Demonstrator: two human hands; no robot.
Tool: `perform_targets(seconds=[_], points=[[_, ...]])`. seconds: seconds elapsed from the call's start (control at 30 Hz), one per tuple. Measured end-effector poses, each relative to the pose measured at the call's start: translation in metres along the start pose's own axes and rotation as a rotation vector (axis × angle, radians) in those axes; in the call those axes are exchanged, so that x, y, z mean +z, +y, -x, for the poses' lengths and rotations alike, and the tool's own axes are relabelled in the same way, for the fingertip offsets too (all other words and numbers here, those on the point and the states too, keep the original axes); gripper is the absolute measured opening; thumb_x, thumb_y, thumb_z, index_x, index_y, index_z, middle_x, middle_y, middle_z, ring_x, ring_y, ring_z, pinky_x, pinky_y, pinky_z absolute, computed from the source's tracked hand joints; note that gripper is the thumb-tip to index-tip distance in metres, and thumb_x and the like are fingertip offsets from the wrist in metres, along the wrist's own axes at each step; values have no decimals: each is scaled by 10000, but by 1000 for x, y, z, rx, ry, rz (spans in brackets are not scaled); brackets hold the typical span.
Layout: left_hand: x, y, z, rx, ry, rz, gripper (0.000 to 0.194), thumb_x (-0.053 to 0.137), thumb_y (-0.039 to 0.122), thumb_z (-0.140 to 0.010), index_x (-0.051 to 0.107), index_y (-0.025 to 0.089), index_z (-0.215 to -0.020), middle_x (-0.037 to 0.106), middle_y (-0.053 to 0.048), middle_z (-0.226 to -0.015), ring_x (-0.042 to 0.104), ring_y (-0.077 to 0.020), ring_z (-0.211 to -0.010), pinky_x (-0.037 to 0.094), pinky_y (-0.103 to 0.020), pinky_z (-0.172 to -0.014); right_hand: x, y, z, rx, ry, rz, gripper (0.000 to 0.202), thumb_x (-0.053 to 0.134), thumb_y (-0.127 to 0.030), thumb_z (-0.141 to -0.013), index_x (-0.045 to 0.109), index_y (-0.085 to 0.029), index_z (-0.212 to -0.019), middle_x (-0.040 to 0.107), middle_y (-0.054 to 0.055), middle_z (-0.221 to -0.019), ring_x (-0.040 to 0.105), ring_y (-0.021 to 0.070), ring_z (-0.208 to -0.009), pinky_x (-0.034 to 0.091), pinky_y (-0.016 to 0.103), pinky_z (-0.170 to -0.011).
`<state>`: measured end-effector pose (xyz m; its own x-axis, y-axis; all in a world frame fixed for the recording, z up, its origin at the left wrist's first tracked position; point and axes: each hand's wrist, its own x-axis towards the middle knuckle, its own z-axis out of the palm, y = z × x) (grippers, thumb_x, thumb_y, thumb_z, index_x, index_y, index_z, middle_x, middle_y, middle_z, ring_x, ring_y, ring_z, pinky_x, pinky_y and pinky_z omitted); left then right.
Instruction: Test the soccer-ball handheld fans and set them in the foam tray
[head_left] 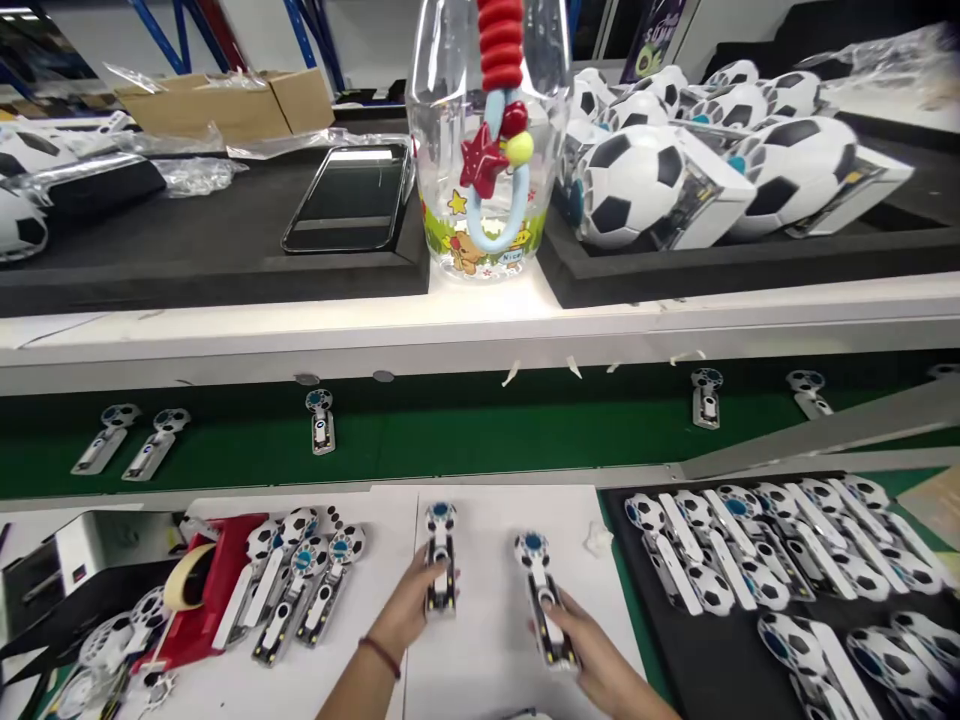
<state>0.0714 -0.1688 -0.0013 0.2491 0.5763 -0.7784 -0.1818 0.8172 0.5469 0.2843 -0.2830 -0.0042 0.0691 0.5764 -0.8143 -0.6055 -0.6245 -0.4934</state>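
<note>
My left hand (411,600) grips a soccer-ball handheld fan (441,560) by its body, the round head pointing away from me. In my right hand (589,645) is a second soccer-ball fan (551,620), tilted with its head up and to the left. Both are held above white paper (480,530) on the bench. Left of my left hand lies a small group of similar fans (304,580). A black foam tray (637,590) with rows of these fans is to the right of my right hand.
A red tape dispenser (225,580) stands at the left. Beyond the bench runs a green conveyor belt (450,430) carrying several fans. On the shelf above are a clear bottle (442,120), a phone (352,200) and larger soccer-ball fans (630,185). A grey bar (825,440) crosses at right.
</note>
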Motion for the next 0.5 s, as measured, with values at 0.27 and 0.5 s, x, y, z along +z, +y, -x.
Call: perform_targets(seconds=[0.27,0.5], points=[[10,114,-128,290,131,-173,480,541,209,-803,354,197,-1246,537,-79,-1114,578,-173,-881,499,-343,-745,55,-152,-137,-279,133,42,509,601,-340,-749,426,-225,-1212,550,66,-1148,582,178,-909,477,306,-748],[-37,104,-144,254,310,-546,272,522,278,-827,532,133,-1057,570,-74,-1044,563,-185,-912,482,-392,-789,22,-98,-149,-229,251,231,423,627,-343,-691,548,-187,-1077,597,79,-1010,593,204,-837,461,358,-721]])
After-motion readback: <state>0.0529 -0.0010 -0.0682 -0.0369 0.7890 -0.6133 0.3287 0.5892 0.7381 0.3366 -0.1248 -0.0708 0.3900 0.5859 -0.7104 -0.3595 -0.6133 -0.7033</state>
